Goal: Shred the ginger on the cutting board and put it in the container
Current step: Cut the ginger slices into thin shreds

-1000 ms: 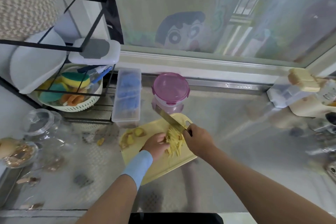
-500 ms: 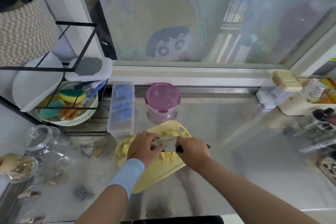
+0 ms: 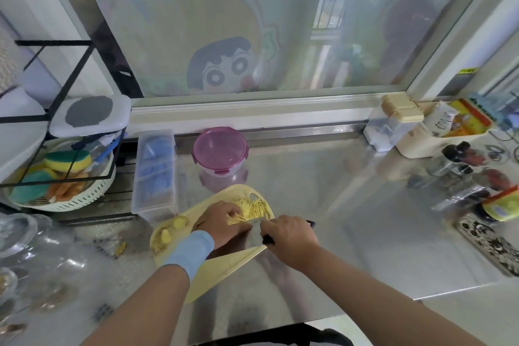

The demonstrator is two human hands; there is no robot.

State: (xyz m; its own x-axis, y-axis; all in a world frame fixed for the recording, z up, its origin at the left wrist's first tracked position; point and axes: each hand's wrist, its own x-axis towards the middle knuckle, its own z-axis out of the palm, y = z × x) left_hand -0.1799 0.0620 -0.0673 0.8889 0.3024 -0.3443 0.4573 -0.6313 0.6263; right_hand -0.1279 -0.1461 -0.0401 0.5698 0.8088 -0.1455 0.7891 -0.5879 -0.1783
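A yellow cutting board (image 3: 224,267) lies on the steel counter in front of me. Pale yellow ginger shreds (image 3: 254,209) are heaped at its far right end, and ginger chunks (image 3: 179,223) sit at its left end. My left hand (image 3: 222,222), with a blue wristband, rests curled on the board and presses against the shreds. My right hand (image 3: 289,236) grips the black handle of a knife (image 3: 309,223); its blade lies low across the board between my hands, mostly hidden. The round container with a pink lid (image 3: 220,149) stands closed just behind the board.
A clear rectangular box (image 3: 156,174) stands left of the container. A black rack with a basket of sponges (image 3: 59,177) and glass jars (image 3: 33,241) fill the left. Jars, bottles and seasoning boxes (image 3: 460,168) crowd the right. The window ledge runs along the back.
The knife turned from pointing away to lying sideways across the board. Both hands came together and pushed the shreds toward the board's far right end. My view tilted up.
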